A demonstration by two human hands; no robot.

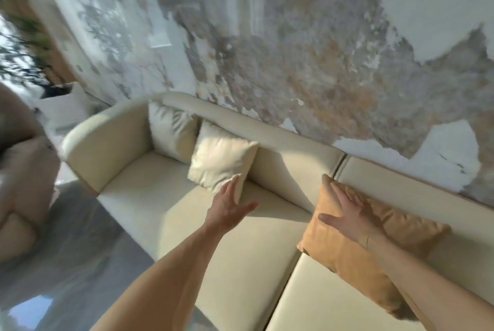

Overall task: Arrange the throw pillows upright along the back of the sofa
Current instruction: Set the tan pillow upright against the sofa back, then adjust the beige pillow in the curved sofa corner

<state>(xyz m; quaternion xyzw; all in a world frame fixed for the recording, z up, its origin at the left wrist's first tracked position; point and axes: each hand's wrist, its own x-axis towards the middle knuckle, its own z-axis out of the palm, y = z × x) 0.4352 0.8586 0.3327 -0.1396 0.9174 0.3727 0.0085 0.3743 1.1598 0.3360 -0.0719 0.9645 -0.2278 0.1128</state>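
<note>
Left hand (232, 203) flat, fingers straight, touching lower corner of cream pillow (222, 163) upright against sofa (165, 213) back. Right hand (347, 213) spread wide, pressing orange pillow (344, 253) leaning at backrest. Second cream pillow (171, 131) in corner.

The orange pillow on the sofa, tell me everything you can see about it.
The orange pillow is a square throw cushion in a tan-orange, soft, suede-like fabric with pointed corners. It leans back against the cream sofa's backrest, tilted rather than fully upright, its lower edge on the seat near the seam between two seat cushions. The right hand lies flat on its front face with fingers spread, pressing it. The forearm hides part of its right side. No other pillow touches it.
</note>
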